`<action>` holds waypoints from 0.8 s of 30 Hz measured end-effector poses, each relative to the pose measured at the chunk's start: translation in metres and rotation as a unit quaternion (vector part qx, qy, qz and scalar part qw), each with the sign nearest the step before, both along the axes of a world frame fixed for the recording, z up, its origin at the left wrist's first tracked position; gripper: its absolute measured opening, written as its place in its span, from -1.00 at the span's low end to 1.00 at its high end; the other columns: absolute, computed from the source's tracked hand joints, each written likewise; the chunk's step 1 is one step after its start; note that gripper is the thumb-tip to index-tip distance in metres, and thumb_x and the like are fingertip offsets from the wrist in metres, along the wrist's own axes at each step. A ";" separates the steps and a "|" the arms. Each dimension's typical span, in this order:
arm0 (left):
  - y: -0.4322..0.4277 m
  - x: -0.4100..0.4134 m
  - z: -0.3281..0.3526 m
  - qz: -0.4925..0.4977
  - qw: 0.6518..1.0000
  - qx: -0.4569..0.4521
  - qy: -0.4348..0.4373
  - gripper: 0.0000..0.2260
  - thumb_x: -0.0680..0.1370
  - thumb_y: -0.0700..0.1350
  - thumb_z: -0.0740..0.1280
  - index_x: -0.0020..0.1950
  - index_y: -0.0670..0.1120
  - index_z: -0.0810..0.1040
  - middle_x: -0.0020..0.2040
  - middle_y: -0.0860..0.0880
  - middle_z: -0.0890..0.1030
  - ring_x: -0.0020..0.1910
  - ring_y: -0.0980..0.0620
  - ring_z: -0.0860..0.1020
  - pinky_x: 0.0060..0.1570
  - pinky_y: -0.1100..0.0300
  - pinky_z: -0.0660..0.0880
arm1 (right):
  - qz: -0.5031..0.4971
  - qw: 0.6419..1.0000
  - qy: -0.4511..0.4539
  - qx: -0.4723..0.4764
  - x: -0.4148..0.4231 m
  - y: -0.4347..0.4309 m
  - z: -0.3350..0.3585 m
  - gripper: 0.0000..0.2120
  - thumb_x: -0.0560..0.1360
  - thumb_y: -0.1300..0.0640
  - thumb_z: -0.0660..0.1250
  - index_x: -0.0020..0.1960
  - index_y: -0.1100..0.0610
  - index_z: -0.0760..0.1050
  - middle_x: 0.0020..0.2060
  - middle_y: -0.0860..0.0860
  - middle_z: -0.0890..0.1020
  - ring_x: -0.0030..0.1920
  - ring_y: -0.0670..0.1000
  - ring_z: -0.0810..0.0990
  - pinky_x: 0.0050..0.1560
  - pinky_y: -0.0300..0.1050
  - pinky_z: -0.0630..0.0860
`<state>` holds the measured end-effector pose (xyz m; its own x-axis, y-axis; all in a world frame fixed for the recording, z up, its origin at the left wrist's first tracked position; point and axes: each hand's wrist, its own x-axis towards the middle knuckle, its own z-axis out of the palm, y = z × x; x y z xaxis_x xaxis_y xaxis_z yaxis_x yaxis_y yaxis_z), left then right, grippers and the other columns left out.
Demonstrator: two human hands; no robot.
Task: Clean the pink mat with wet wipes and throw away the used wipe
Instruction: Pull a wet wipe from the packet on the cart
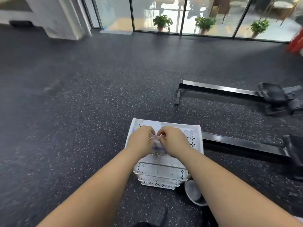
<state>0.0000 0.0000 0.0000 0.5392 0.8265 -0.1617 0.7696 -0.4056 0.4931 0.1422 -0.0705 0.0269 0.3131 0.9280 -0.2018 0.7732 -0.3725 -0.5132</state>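
We find the wet wipes pack (157, 145), a soft purplish packet, lying in the top tray of a white perforated rack (165, 123), mostly hidden under our hands. Our left hand (141, 140) and right hand (173, 141) meet over it. The fingers (151, 132) of both are curled, and they pinch a small pale bit at the top of the pack. The blur keeps us from telling whether that bit is a wipe or the flap. The rack has more perforated tiers below and stands on the dark speckled floor (82, 112). A round grey bin (194, 192) sits just beside the rack's base on our right. Further right lie two black rowing machines (221, 90). Far ahead, three potted plants (161, 22) stand behind a glass wall (114, 13).
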 end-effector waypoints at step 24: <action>0.021 -0.016 -0.009 0.027 0.999 0.035 0.020 -0.92 0.54 -0.12 0.39 -0.10 0.03 0.67 -0.03 -0.01 0.55 0.04 -0.10 0.50 -0.03 0.01 0.53 | 0.157 0.951 -0.238 -0.117 -0.031 0.058 -0.014 -0.75 0.51 0.26 0.34 0.17 0.10 0.55 0.09 0.08 0.53 0.11 0.15 0.59 -0.01 0.05 0.58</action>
